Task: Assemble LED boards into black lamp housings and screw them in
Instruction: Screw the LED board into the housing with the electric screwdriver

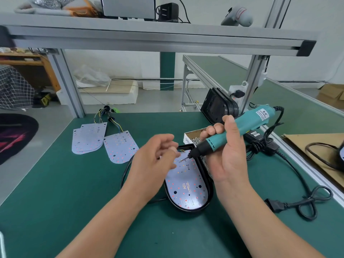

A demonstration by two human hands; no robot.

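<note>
Fingers (168, 146) of left hand (154, 161), loosely curled and blurred (pinching a screw or not: cannot tell), sit just left of the tilted bit (186, 158), while right hand (229, 157) grips the screwdriver (242, 127) above the LED board (186, 185), seated in the black housing (188, 210) beneath both; risk: the bit skids off its hole and scores the board.

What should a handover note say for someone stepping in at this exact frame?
Right hand: grips the teal electric screwdriver, with the bit angled down just above the board's far end.
Left hand: blurred, with its fingers by the bit; a screw between them cannot be made out.
Things: one LED board lies in the black housing. Spare LED boards lie far left, the screw box is behind the housing, and a second housing leans at the back.
Done: board seated.
Left: drive the screws (the near holes look open), then do the spare boards.
</note>
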